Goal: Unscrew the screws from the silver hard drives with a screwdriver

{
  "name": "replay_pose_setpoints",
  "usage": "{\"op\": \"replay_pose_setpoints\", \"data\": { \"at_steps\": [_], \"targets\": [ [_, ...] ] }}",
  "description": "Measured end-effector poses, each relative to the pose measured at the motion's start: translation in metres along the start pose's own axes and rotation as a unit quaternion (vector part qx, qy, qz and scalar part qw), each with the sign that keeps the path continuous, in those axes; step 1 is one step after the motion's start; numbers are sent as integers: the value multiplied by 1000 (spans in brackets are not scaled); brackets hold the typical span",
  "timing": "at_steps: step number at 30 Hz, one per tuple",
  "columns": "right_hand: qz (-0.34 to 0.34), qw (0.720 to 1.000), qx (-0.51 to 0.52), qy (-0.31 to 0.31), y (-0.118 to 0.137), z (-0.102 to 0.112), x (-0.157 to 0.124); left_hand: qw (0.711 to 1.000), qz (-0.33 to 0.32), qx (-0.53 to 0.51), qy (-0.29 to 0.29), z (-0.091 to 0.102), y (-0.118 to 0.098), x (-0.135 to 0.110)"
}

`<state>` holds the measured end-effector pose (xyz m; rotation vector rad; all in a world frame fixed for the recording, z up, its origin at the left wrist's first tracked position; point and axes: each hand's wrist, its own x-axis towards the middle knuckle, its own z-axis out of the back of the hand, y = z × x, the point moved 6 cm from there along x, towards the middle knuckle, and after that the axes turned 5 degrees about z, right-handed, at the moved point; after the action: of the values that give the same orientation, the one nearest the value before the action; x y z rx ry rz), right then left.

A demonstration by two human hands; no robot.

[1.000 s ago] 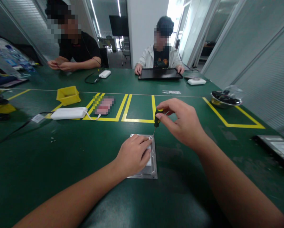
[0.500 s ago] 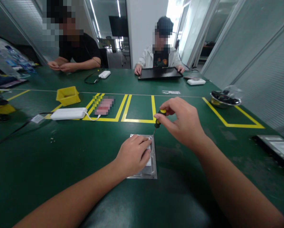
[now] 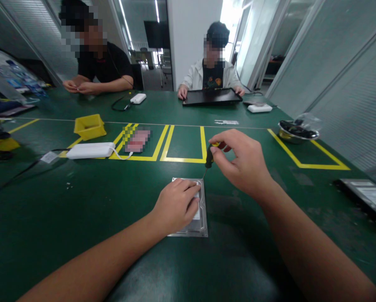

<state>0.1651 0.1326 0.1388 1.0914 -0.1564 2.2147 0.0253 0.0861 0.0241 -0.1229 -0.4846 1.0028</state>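
A silver hard drive (image 3: 203, 224) lies on the green table, its label partly covered. My left hand (image 3: 177, 205) rests palm down across it, fingers extended and slightly bent over its top face, with the thumb apart. Above the drive's far right corner, my right hand (image 3: 240, 161) pinches the handle of a small black-and-yellow screwdriver (image 3: 209, 158) between thumb and fingers. The screwdriver leans a little, and its thin shaft points down to that corner. Whether the tip sits in a screw is too small to tell.
Another hard drive (image 3: 369, 195) lies at the right edge. A metal bowl (image 3: 298, 136) holds dark parts. Left are a yellow bin (image 3: 90, 127), a white power bank (image 3: 91, 150) and a cabled phone (image 3: 138, 140). Across the table, one person holds a black panel (image 3: 213, 97); another sits left.
My right fingers have shifted on the screwdriver handle, which has turned and shows more of its black side. My left hand and the hard drive have stayed in place.
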Motion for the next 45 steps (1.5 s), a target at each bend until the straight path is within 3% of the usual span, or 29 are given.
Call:
{"op": "replay_pose_setpoints", "data": {
  "at_steps": [14, 23, 32, 45],
  "targets": [
    [-1, 999, 51, -3, -1, 0, 0, 1000, 2, 0, 1, 0, 0, 0],
    [-47, 997, 60, 5, -9, -4, -3, 1000, 0, -6, -3, 0, 1, -1],
    [-15, 997, 78, 16, -4, -3, -2, 1000, -3, -7, -5, 0, 1, 0],
    [2, 999, 12, 33, 0, -4, -2, 1000, -4, 1, -5, 0, -1, 0]
  ]
}}
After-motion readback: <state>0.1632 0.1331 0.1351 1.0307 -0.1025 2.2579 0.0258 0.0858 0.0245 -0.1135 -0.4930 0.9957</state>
